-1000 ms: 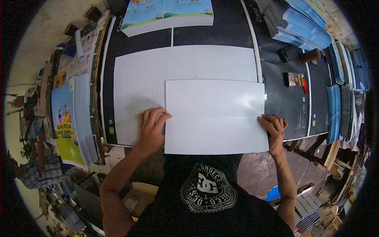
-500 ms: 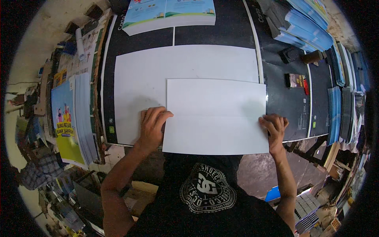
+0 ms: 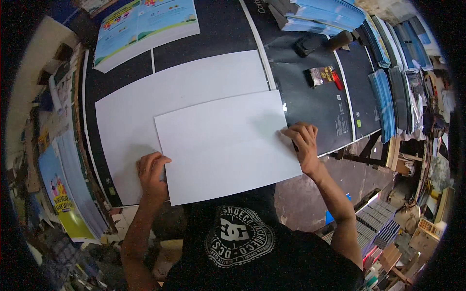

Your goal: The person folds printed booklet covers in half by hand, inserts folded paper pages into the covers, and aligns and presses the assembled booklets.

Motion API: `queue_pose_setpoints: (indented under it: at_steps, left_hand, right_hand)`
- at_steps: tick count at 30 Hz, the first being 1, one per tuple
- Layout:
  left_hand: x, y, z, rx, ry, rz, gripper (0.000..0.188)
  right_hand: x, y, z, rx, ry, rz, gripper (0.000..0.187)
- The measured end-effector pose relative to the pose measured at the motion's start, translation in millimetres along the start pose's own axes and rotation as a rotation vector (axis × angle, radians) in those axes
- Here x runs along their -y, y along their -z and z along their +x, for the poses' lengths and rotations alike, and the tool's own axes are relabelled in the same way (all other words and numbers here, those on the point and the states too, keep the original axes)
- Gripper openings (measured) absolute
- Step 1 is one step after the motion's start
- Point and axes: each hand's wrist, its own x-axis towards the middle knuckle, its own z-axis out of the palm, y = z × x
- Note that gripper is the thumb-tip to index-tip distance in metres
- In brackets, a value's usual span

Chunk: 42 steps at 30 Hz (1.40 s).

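Note:
A white paper sheet (image 3: 225,150) lies in front of me, its near edge overhanging the table toward my shirt. Whether it is a single sheet or several is hard to see. At its left edge my left hand (image 3: 153,174) is closed, thumb and bent fingers against the paper. On the opposite edge, my right hand (image 3: 303,143) pinches the side with curled fingers. Beneath lies a larger white sheet (image 3: 128,128), spread over the black tabletop (image 3: 213,29).
A stack of printed sheets (image 3: 145,29) sits at the far left. Toward the right are a small packet (image 3: 320,76), a red lighter (image 3: 336,81) and a brown cylindrical object (image 3: 339,40). Blue-covered stacks (image 3: 383,104) line the right side; booklets (image 3: 68,189) stand at the left.
The view has swung to the right, so the table appears tilted and shifted left. Both hands stay at the paper's two side edges.

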Motion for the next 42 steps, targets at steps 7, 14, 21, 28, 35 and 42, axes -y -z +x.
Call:
queue_pose_setpoints:
  at_steps: [7,14,21,28,35,42]
  left_hand:
    - [0,0,1,-0.015,-0.011,0.003,0.038]
    - [-1,4,5,0.005,-0.02,-0.01,0.036]
    - [-3,9,14,0.055,0.013,-0.053,0.031]
    - [-3,15,33,0.06,-0.058,-0.052,0.027]
    - [-13,27,56,0.251,0.173,-0.182,0.02]
    - [-9,33,85,0.46,0.418,-0.258,0.044]
  right_hand:
    - [2,-1,5,-0.036,-0.03,0.025,0.04]
    - [4,0,8,-0.044,-0.074,0.046,0.04]
    - [1,5,17,0.003,-0.13,0.077,0.045]
    - [-2,20,29,0.067,-0.134,0.173,0.05]
    - [13,24,57,0.147,-0.341,0.187,0.065]
    - [10,24,79,0.252,-0.514,0.276,0.075]
